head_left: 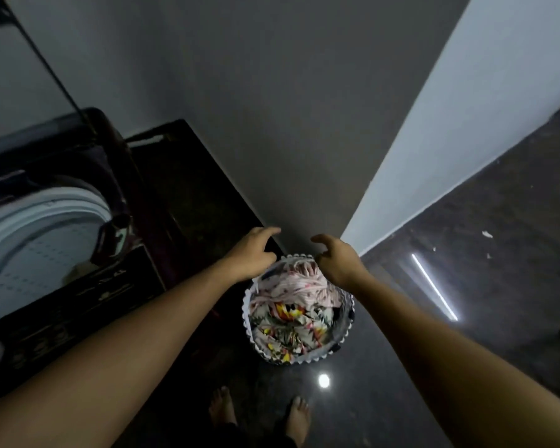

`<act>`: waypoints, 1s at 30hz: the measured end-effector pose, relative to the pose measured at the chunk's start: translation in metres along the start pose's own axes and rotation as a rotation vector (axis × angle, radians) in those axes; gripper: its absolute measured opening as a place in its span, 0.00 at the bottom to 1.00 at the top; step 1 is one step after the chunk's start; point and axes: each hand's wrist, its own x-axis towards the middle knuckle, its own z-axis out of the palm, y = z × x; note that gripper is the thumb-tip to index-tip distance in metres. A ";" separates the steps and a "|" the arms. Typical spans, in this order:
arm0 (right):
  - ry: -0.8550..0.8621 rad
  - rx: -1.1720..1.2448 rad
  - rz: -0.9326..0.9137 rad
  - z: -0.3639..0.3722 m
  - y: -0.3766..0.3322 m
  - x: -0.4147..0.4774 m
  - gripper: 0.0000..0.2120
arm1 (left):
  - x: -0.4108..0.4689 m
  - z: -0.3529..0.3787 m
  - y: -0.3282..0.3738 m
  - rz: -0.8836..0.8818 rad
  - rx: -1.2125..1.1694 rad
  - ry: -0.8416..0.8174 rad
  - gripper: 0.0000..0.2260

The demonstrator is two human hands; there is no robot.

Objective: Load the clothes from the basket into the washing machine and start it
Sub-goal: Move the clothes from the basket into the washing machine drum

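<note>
Behind the left hand [253,253] and right hand [337,260], the left forearm [126,344] and right forearm [450,350] are bare. Below the hands, the left foot [222,405] and right foot [299,415] are bare too, edged by dark trouser cloth [232,431].

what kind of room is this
Likely a home laundry corner: an open top-loading washer, a basket of clothes on the dark floor beside it, plain walls.

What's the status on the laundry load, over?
Left hand and right hand open, empty, above basket. Clothes heaped in basket. Washing machine lid up; nothing blocking.
</note>
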 end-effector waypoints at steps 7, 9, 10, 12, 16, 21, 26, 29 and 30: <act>-0.053 -0.008 0.142 0.081 0.083 0.030 0.27 | 0.064 0.100 -0.075 -0.117 -0.013 -0.115 0.26; -0.076 0.016 0.171 0.106 0.106 0.042 0.27 | 0.081 0.125 -0.097 -0.140 -0.028 -0.145 0.27; -0.092 0.018 0.178 0.117 0.115 0.047 0.27 | 0.089 0.137 -0.107 -0.142 -0.037 -0.159 0.27; -0.109 -0.005 0.180 0.134 0.126 0.055 0.26 | 0.101 0.155 -0.125 -0.151 -0.039 -0.188 0.27; -0.092 -0.089 0.079 0.166 0.146 0.082 0.35 | 0.128 0.190 -0.162 -0.175 -0.060 -0.194 0.28; -0.053 -0.098 0.087 0.195 0.160 0.116 0.49 | 0.140 0.215 -0.183 -0.208 -0.184 -0.247 0.32; -0.193 -0.195 0.170 0.215 0.166 0.111 0.20 | 0.129 0.232 -0.187 -0.181 -0.326 -0.169 0.32; -0.189 0.132 0.227 0.212 0.146 0.084 0.10 | 0.117 0.231 -0.195 -0.042 -0.124 -0.092 0.39; -0.148 0.272 0.232 0.210 0.137 0.075 0.07 | 0.113 0.231 -0.198 -0.045 -0.032 -0.111 0.42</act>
